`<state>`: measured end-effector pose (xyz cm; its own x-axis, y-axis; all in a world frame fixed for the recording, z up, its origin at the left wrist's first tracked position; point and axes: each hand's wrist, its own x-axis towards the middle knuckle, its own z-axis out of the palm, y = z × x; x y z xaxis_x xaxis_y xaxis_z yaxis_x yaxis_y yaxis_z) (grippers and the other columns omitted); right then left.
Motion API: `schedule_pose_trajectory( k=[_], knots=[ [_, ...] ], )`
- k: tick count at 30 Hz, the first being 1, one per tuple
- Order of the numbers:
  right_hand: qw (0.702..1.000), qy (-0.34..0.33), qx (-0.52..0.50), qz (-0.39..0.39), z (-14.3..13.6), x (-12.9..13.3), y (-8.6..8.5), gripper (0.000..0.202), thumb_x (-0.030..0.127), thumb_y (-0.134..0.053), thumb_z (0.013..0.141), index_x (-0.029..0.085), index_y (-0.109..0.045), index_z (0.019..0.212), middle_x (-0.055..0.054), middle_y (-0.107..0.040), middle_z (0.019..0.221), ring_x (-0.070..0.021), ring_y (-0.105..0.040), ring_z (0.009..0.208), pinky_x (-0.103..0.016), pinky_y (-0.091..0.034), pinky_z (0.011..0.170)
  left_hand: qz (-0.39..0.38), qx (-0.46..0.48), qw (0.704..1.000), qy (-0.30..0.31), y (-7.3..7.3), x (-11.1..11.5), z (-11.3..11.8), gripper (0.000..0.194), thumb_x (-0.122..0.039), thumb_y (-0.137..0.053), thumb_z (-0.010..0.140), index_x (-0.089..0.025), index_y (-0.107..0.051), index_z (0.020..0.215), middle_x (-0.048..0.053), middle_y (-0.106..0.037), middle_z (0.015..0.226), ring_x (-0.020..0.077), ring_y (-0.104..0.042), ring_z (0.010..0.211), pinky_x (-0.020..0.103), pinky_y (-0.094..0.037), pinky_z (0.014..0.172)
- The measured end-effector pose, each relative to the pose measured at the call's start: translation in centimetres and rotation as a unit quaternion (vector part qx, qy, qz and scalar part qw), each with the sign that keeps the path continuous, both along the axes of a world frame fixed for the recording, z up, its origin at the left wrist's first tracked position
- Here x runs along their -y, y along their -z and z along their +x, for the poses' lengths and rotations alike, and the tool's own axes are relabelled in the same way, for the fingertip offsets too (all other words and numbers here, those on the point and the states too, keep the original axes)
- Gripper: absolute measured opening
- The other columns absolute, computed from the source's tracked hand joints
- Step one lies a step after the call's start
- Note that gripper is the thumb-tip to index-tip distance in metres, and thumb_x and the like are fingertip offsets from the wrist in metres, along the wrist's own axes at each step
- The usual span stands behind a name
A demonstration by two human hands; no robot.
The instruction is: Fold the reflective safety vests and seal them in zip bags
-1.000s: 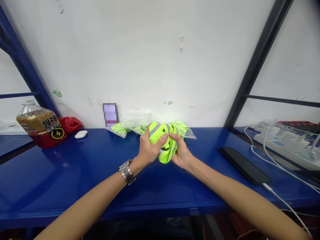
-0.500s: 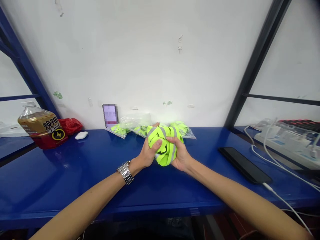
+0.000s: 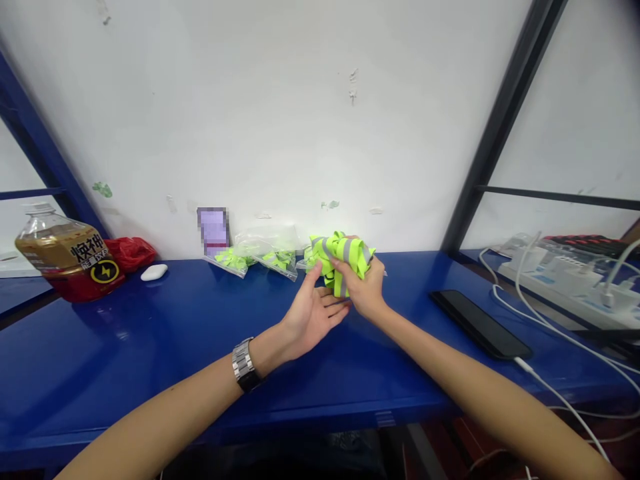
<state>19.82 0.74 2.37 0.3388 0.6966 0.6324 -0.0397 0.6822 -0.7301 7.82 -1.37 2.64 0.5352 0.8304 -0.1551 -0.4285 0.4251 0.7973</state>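
A crumpled bundle of neon-yellow straps with grey reflective stripes is gripped by my right hand, above the blue table. My left hand is open, palm up, with its fingers spread just below and left of the bundle. A watch is on my left wrist. Behind my hands, clear plastic bags with similar yellow straps lie along the wall; another bag is partly hidden behind the bundle.
A large drink bottle, a red plastic bag and a white case are at the left. A blurred purple card leans on the wall. A black phone with a cable and a power strip are at the right.
My left hand has let go of the bundle and turned palm up with fingers spread. My right hand keeps the bundle, now slightly higher and to the right. The view has shifted slightly.
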Motion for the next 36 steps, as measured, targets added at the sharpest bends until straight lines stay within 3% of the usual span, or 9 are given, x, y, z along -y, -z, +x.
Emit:
schedule_pose_trajectory(
  k=[3,7,10,16,25,29,36],
  knots=[
    [0.997,-0.037,0.068,0.011,-1.1,1.2,0.2,0.038,0.024,-0.071,0.072,0.023,-0.062,0.109,-0.003,-0.069,0.103,-0.0221,-0.064,0.097,-0.036,-0.050,0.092,0.009,0.069,0.997,0.012,-0.5,0.5,0.3,0.060,-0.069,-0.054,0.079,-0.017,-0.064,0.107,0.015,-0.067,0.107,0.0275,-0.062,0.108,0.037,-0.050,0.092],
    [0.995,-0.086,0.051,-0.030,-2.4,1.8,0.9,0.044,0.025,-0.071,0.073,0.024,-0.059,0.115,-0.002,-0.068,0.097,-0.0209,-0.065,0.090,-0.036,-0.053,0.086,0.043,0.100,0.991,-0.081,-0.1,0.4,0.5,0.046,-0.058,-0.062,0.080,-0.023,-0.065,0.109,0.008,-0.069,0.105,0.0247,-0.063,0.105,0.037,-0.052,0.090],
    [0.990,-0.131,0.007,-0.061,-2.5,1.5,1.2,0.056,0.024,-0.072,0.071,0.026,-0.053,0.124,0.000,-0.069,0.095,-0.0199,-0.067,0.088,-0.038,-0.054,0.086,0.071,0.114,0.984,-0.117,0.1,0.2,0.8,0.042,-0.052,-0.067,0.079,-0.023,-0.066,0.109,0.006,-0.069,0.104,0.0223,-0.064,0.102,0.035,-0.052,0.091],
    [0.978,-0.173,-0.082,-0.082,-2.6,1.2,0.9,0.025,0.023,-0.074,0.071,0.019,-0.068,0.095,-0.005,-0.073,0.098,-0.0230,-0.069,0.093,-0.040,-0.055,0.089,0.052,0.138,0.982,-0.114,0.0,-0.5,1.1,0.036,-0.046,-0.069,0.080,-0.021,-0.067,0.106,0.007,-0.069,0.107,0.0219,-0.065,0.100,0.034,-0.055,0.086],
    [0.959,-0.217,-0.145,-0.105,-2.9,1.3,1.3,0.026,0.020,-0.074,0.070,0.018,-0.070,0.095,-0.005,-0.073,0.100,-0.0223,-0.068,0.097,-0.039,-0.053,0.093,0.033,0.134,0.965,-0.222,-0.4,-1.0,1.5,0.032,-0.022,-0.079,0.070,-0.020,-0.068,0.099,0.004,-0.069,0.110,0.0197,-0.065,0.101,0.030,-0.057,0.082],
    [0.956,-0.232,-0.148,-0.098,-2.8,0.8,1.6,0.028,0.020,-0.076,0.068,0.019,-0.070,0.095,-0.004,-0.073,0.102,-0.0205,-0.067,0.097,-0.037,-0.051,0.095,0.040,0.133,0.963,-0.231,-0.6,-1.9,1.4,0.030,-0.015,-0.080,0.066,-0.017,-0.069,0.094,0.004,-0.071,0.103,0.0178,-0.067,0.094,0.028,-0.057,0.082],
    [0.972,-0.215,-0.086,-0.044,-1.9,-0.3,2.3,0.021,0.025,-0.071,0.071,0.019,-0.069,0.092,-0.001,-0.072,0.090,-0.0210,-0.066,0.085,-0.034,-0.053,0.082,0.081,0.155,0.962,-0.210,-0.9,-2.5,0.6,0.024,-0.012,-0.077,0.066,-0.016,-0.068,0.088,0.001,-0.071,0.094,0.0147,-0.067,0.087,0.025,-0.055,0.082]
  ],
)
